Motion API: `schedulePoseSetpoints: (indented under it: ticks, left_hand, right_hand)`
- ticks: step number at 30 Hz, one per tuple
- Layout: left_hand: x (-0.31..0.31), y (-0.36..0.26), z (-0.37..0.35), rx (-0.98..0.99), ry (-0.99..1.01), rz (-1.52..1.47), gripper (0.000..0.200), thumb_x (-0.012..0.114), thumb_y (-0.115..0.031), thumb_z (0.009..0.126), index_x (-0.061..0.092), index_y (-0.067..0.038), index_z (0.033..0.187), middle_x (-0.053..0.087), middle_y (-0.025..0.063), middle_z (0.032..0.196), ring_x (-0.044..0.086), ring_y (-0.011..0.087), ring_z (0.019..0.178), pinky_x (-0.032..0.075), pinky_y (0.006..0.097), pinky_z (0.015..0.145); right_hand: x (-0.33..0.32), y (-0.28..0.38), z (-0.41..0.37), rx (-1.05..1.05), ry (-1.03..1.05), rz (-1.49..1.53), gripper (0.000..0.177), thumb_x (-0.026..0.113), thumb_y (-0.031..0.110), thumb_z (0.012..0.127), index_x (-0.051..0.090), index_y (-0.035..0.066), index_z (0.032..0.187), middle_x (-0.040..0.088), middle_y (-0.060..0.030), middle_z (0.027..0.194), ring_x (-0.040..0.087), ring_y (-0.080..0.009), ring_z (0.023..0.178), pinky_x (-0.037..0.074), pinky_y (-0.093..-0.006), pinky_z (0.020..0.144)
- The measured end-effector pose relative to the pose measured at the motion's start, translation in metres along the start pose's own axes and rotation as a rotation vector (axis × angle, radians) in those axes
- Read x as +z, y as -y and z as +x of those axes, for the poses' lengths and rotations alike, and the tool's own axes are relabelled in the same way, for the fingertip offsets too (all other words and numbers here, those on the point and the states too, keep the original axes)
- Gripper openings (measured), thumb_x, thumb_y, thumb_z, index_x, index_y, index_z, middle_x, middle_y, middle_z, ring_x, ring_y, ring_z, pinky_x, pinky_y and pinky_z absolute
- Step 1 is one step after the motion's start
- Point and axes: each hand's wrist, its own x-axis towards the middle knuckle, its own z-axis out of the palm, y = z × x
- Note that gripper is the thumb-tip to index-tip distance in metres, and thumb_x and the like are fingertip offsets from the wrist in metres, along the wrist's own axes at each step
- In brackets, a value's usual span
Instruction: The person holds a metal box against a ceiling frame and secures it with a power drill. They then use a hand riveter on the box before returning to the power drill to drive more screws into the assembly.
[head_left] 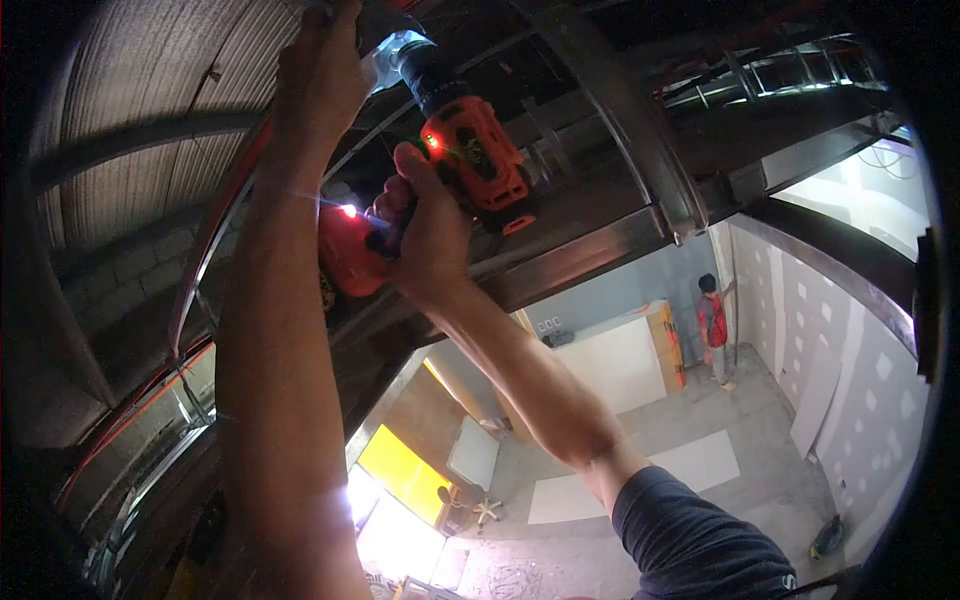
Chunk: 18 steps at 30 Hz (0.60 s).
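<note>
My right hand (432, 215) is closed around the grip of an orange and black cordless drill (478, 150). The drill's chuck points up toward a brightly lit patch of metal (398, 55) near the roof framing. A small lamp glows on the drill's lower orange part, left of my fingers. My left hand (322, 65) is raised beside the chuck, at the top edge of the view. Its fingers look bent, but they are partly cut off, and what they grip is hidden.
Dark steel beams (610, 110) cross overhead under a corrugated roof (165, 70). Far below, a person in a red top (712, 315) stands by a panelled wall (800, 310). On the floor lies a white board (640, 475), near a yellow panel (405, 465) and a swivel-chair base (487, 512).
</note>
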Motion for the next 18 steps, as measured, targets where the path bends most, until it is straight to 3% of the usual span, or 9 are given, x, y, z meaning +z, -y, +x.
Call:
schedulePoseSetpoints:
  ticks: [3,5,6,8,15,17,18]
  left_hand:
    - [-0.008,-0.004,-0.003,0.060,-0.045,-0.028,0.061,0.074,-0.020,0.081,0.049,-0.012,0.136,0.059,0.0210,0.117,0.062,0.0436,0.106,0.052,0.0550,0.086]
    - [-0.035,-0.027,-0.007,-0.097,0.067,-0.135,0.063,0.070,-0.002,0.079,0.047,-0.005,0.138,0.050,0.0270,0.132,0.057,0.0496,0.112,0.050,0.0547,0.094]
    - [-0.024,-0.018,-0.005,-0.098,0.066,-0.134,0.063,0.070,-0.002,0.079,0.047,-0.005,0.138,0.050,0.0270,0.132,0.057,0.0496,0.112,0.050,0.0547,0.094]
    - [0.009,0.007,0.001,0.086,-0.088,0.000,0.060,0.075,-0.020,0.081,0.051,-0.011,0.135,0.059,0.0213,0.116,0.062,0.0439,0.106,0.052,0.0545,0.087]
    - [-0.005,0.000,-0.003,0.121,-0.069,-0.003,0.058,0.074,-0.023,0.083,0.051,-0.011,0.134,0.059,0.0210,0.116,0.062,0.0439,0.107,0.053,0.0543,0.088]
    - [-0.047,-0.037,-0.014,-0.104,0.053,-0.161,0.061,0.067,-0.002,0.082,0.046,-0.006,0.139,0.049,0.0271,0.132,0.057,0.0509,0.109,0.051,0.0549,0.093]
    - [-0.055,-0.043,-0.014,-0.104,0.051,-0.161,0.061,0.067,-0.002,0.082,0.046,-0.006,0.139,0.049,0.0271,0.132,0.057,0.0509,0.109,0.051,0.0549,0.093]
  right_hand:
    - [0.002,0.005,-0.006,0.068,-0.014,0.008,0.031,0.071,0.027,0.092,0.050,0.018,0.071,0.043,0.0068,0.061,0.041,-0.0072,0.053,0.035,-0.0260,0.052]
    - [0.002,0.004,-0.005,0.076,-0.027,0.033,0.030,0.072,0.027,0.091,0.051,0.018,0.072,0.044,0.0066,0.061,0.042,-0.0074,0.053,0.035,-0.0261,0.052]
    - [0.002,0.003,-0.004,0.085,-0.042,0.060,0.028,0.073,0.026,0.091,0.052,0.017,0.073,0.045,0.0065,0.062,0.042,-0.0076,0.053,0.036,-0.0262,0.052]
    - [0.004,0.004,-0.005,0.069,-0.052,0.054,0.027,0.073,0.026,0.090,0.053,0.017,0.074,0.047,0.0063,0.062,0.042,-0.0076,0.054,0.036,-0.0261,0.053]
    - [0.004,0.004,-0.004,0.048,-0.091,0.023,0.024,0.072,0.023,0.091,0.055,0.016,0.076,0.048,0.0051,0.063,0.043,-0.0085,0.054,0.038,-0.0266,0.055]
    - [0.003,0.003,-0.003,0.046,-0.081,0.024,0.024,0.072,0.024,0.091,0.055,0.016,0.077,0.049,0.0050,0.063,0.044,-0.0087,0.054,0.038,-0.0266,0.055]
    - [0.002,0.003,-0.001,0.040,-0.071,0.026,0.024,0.072,0.024,0.091,0.055,0.016,0.077,0.049,0.0050,0.063,0.045,-0.0088,0.054,0.039,-0.0266,0.056]
